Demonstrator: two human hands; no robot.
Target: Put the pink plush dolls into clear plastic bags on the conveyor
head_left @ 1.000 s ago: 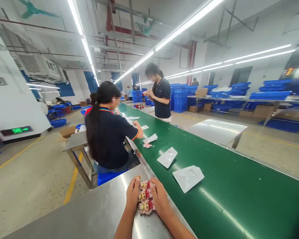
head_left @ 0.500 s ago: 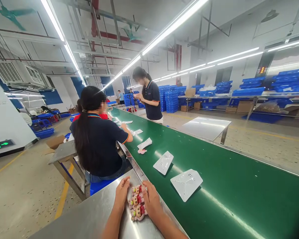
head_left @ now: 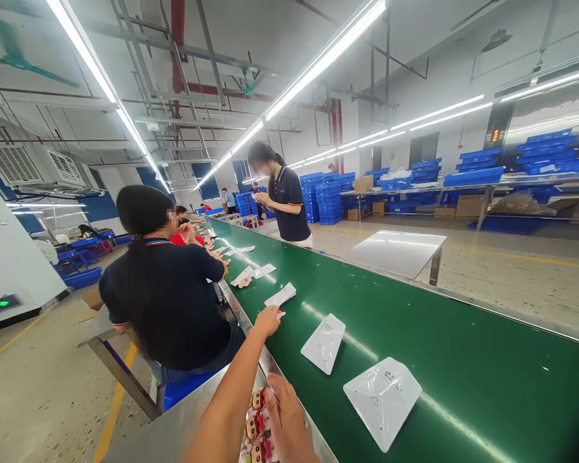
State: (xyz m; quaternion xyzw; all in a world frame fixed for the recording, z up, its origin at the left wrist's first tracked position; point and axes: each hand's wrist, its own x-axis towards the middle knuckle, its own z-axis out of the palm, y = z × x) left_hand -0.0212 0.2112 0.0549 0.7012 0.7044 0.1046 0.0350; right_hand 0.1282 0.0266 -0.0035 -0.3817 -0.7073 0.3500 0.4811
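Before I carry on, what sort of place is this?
Probably a factory packing or assembly floor: a long green conveyor belt carries white plastic pouches, people in matching navy shirts work alongside, and stacked blue plastic crates stand behind.

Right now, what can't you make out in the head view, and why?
Head view throughout:
Pink piece: mostly behind the left hand, its grip hidden too.
Lowest doll: cut off by the bottom edge.
Print on the nearest pouch: too small.
What the standing person holds: too small.
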